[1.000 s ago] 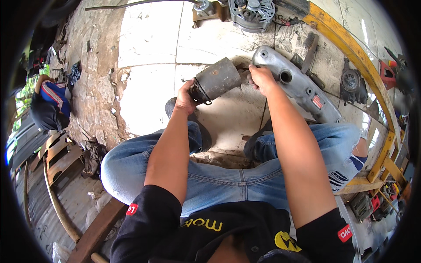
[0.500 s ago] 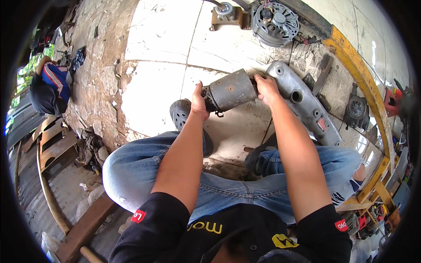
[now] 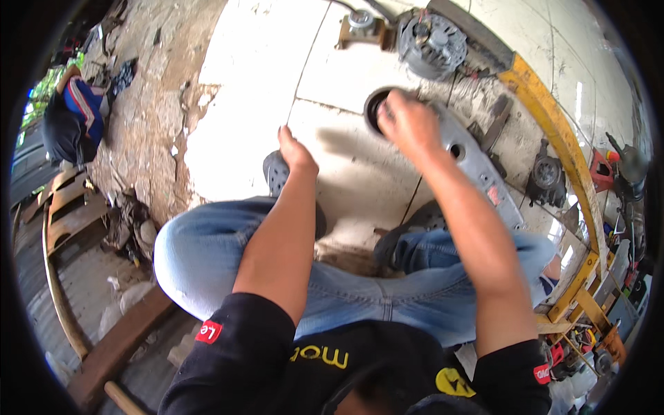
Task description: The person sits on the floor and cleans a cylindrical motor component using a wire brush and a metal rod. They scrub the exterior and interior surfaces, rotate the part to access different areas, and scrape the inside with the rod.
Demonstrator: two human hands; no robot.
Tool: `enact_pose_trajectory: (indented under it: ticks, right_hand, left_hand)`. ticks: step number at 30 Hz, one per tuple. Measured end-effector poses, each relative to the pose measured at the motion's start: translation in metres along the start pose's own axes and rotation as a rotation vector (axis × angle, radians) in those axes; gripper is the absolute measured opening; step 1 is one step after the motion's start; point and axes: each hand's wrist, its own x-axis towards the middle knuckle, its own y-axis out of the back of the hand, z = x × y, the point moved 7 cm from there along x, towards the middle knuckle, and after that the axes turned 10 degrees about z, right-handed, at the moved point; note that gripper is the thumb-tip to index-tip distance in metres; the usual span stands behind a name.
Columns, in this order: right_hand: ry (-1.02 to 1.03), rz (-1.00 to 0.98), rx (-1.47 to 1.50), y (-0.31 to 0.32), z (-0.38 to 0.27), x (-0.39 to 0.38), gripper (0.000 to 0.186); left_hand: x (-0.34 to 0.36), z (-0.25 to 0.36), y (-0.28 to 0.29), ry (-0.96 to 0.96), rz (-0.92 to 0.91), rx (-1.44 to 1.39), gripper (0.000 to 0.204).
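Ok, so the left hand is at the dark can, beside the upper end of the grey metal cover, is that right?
Not quite: it is the right hand at the dark can, beside the upper end of the grey metal cover. The head view shows the left hand open and apart from it.

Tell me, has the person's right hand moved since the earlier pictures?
Yes: judged against the alternator, the right hand has moved forward, ending closer to it.
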Motion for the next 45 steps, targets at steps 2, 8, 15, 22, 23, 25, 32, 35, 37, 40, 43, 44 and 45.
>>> enact_pose_trajectory:
  ticks: [2, 8, 15, 22, 23, 25, 32, 35, 37, 40, 43, 44, 45]
  right_hand:
    - [-0.007, -0.053, -0.007, 0.006, 0.005, 0.010, 0.021]
    - [-0.136, -0.101, -0.054, 0.014, 0.027, 0.014, 0.029]
    - [-0.251, -0.204, 0.111, 0.014, 0.043, -0.003, 0.041]
    - [-0.318, -0.222, -0.002, 0.066, 0.082, -0.019, 0.044]
    - [-0.322, -0.224, -0.029, 0.080, 0.087, -0.019, 0.044]
    - [-0.344, -0.230, -0.062, 0.099, 0.103, -0.017, 0.037]
    - [-0.403, -0.276, -0.245, 0.166, 0.176, -0.040, 0.027]
    - [-0.395, -0.338, -0.273, 0.209, 0.199, -0.054, 0.024]
    - [-0.396, -0.252, -0.210, 0.228, 0.231, -0.071, 0.023]
    - [-0.527, -0.114, -0.102, 0.238, 0.264, -0.096, 0.025]
    - [-0.774, -0.115, 0.074, 0.192, 0.310, -0.135, 0.027]
    - [-0.749, -0.079, 0.081, 0.170, 0.327, -0.146, 0.029]
    - [-0.717, -0.048, 0.091, 0.148, 0.341, -0.150, 0.030]
  left_hand:
    - [-0.005, 0.005, -0.009, -0.061, -0.055, 0.121, 0.076]
    - [-0.078, 0.066, -0.077, -0.185, -0.271, 0.258, 0.058]
    - [-0.101, -0.010, -0.095, -0.238, -0.670, 0.814, 0.062]
    - [-0.107, -0.023, -0.106, -0.288, -0.705, 0.795, 0.053]
    - [-0.105, -0.024, -0.109, -0.286, -0.687, 0.776, 0.053]
    - [-0.104, -0.020, -0.111, -0.295, -0.677, 0.774, 0.054]
    - [-0.110, -0.002, -0.125, -0.524, -0.625, 0.854, 0.047]
    - [-0.107, 0.001, -0.125, -0.529, -0.605, 0.910, 0.043]
    - [-0.113, 0.007, -0.125, -0.518, -0.591, 0.960, 0.040]
    - [-0.112, 0.011, -0.124, -0.505, -0.557, 0.943, 0.041]
    - [-0.129, 0.018, -0.129, -0.387, -0.561, 0.935, 0.042]
    - [-0.136, 0.022, -0.132, -0.359, -0.563, 0.959, 0.043]
    - [-0.138, 0.024, -0.134, -0.332, -0.555, 0.982, 0.043]
